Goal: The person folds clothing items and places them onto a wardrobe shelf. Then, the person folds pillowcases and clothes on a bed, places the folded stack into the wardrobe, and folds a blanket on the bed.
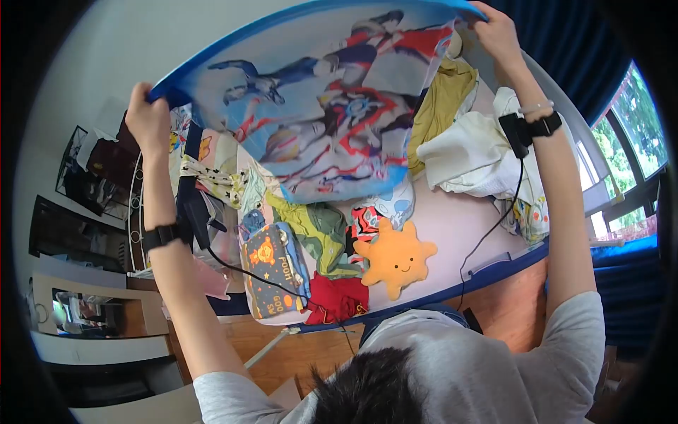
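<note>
A large printed cloth (360, 113) with a blue border and red, silver and blue costumed figures hangs stretched out in front of me. My left hand (148, 116) is closed on its upper left corner. At the upper right corner, my right hand (496, 35) grips the same cloth with its fingers wrapped round the edge. The cloth's lower edge hangs over a pile of clothes and hides part of it. Both arms are raised and apart, each with a black strap and a cable at the wrist.
On the pale, blue-edged bed surface (466, 240) lie an orange star-shaped plush (397, 260), a Pooh-printed bag (272, 272), red cloth (339, 298), green clothing (328, 240) and white cloth (462, 159). Olive clothing (445, 99) lies farther back. Blue curtains (572, 49) and a window stand right.
</note>
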Demonstrator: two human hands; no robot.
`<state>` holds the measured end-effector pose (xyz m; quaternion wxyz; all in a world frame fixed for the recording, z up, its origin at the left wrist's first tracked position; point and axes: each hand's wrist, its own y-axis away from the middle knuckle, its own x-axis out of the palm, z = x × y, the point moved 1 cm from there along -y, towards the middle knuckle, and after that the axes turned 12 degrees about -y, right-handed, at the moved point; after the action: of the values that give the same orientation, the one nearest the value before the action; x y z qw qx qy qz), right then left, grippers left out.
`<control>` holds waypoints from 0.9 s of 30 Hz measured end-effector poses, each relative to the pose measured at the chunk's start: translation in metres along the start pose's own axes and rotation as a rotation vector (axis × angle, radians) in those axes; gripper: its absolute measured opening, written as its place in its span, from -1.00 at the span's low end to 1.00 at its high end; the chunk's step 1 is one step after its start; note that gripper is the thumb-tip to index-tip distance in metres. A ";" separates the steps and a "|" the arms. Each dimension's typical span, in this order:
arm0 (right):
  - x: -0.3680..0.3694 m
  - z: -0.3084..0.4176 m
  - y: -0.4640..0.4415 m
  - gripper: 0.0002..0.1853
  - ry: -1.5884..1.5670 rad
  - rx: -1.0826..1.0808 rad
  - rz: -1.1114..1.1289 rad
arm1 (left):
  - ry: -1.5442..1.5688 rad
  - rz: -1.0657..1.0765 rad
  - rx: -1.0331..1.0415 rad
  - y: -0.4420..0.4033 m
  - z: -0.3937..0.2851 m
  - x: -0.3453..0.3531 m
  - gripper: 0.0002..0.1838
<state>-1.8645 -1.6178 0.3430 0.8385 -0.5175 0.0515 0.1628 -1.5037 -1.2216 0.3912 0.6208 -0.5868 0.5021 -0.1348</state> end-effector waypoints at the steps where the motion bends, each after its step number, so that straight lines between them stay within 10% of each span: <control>1: -0.004 -0.013 0.000 -0.66 -0.003 0.053 0.104 | -0.056 0.063 0.110 0.006 0.003 0.005 -0.86; 3: -0.015 -0.036 0.013 -0.68 -0.007 0.182 0.328 | -0.163 0.217 0.325 0.035 0.008 0.018 -0.90; 8: -0.077 0.040 0.056 -0.79 -0.228 0.406 0.227 | 0.166 0.476 -0.073 0.074 -0.002 -0.062 -0.94; 11: -0.137 0.052 0.107 -0.82 -0.318 0.604 0.618 | 0.254 0.555 0.196 0.123 -0.029 -0.116 -0.88; 16: -0.206 0.067 0.224 -0.90 -0.136 0.859 0.870 | 0.635 1.469 -0.352 0.234 -0.006 -0.175 -0.73; 20: -0.216 0.079 0.276 -0.78 -0.542 1.350 0.764 | 0.504 1.958 -0.060 0.282 -0.027 -0.163 -0.70; 27: -0.204 0.029 0.329 -0.70 -0.341 1.606 0.827 | 0.782 2.275 -0.416 0.360 -0.014 -0.113 -0.70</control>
<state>-2.1667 -1.5013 0.1283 0.8174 0.3111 0.2057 0.4391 -1.7189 -1.0450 0.1354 0.0860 0.1792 0.8943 0.4009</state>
